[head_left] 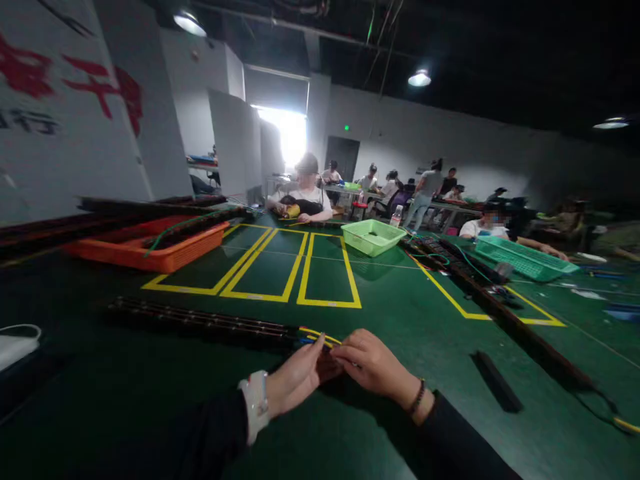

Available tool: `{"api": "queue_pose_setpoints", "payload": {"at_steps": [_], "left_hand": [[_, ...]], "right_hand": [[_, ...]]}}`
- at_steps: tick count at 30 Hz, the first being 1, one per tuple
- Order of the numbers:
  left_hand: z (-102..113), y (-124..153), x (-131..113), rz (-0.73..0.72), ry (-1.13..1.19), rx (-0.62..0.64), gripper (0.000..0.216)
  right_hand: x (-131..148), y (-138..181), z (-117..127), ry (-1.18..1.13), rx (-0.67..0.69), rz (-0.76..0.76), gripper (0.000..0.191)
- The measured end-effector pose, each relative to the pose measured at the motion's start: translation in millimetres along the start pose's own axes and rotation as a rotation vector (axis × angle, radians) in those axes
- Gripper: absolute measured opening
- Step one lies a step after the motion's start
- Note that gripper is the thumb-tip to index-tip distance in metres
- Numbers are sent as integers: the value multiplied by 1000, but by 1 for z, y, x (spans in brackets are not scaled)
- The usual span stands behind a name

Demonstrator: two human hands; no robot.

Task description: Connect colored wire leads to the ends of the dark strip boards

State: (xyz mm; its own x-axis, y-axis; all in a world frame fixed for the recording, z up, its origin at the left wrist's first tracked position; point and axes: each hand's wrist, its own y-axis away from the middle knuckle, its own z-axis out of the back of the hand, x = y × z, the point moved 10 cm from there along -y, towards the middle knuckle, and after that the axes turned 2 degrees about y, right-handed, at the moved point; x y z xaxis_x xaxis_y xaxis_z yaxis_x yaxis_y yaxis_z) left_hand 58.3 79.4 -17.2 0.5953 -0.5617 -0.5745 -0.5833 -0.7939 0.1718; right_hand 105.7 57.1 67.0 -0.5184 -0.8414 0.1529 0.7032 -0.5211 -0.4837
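Observation:
A long dark strip (210, 325), perhaps a bundle or wire duct, lies across the near part of the green table. Yellow and blue wires (313, 335) come out of its right end. My left hand (303, 375) is closed around these wires, its thumb pointing up along them. Against it, my right hand (373, 363) pinches near the wire ends with thumb and fingers bent. The wire tips and whatever lies between my fingertips are hidden.
An orange basket (150, 257) holding dark strips stands at left. Beyond are a light green basket (373, 237) and a teal basket (527, 257). A long dark strip (530, 333) and a short black piece (497, 381) lie at right. Other people sit across the table.

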Motion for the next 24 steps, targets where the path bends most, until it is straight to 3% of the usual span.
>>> {"api": "queue_pose_setpoints", "payload": {"at_steps": [7,12,16,21,24], "left_hand": [[12,-1,-4,-28,-126,-67,23],[11,6,-5,5,-170,-106,26],[13,7,-5,10,-135,-103,25],[21,3,-3,29,-71,-117,17],[22,2,0,61,-45,-116,17]], "right_hand": [[-39,3,4,-207,-125,-311,15],[-52,5,-11,-173,-87,-344,11],[-37,2,-4,-56,-82,-244,17],[24,-4,9,106,-17,140,42],[43,-4,0,217,80,250,31]]}}
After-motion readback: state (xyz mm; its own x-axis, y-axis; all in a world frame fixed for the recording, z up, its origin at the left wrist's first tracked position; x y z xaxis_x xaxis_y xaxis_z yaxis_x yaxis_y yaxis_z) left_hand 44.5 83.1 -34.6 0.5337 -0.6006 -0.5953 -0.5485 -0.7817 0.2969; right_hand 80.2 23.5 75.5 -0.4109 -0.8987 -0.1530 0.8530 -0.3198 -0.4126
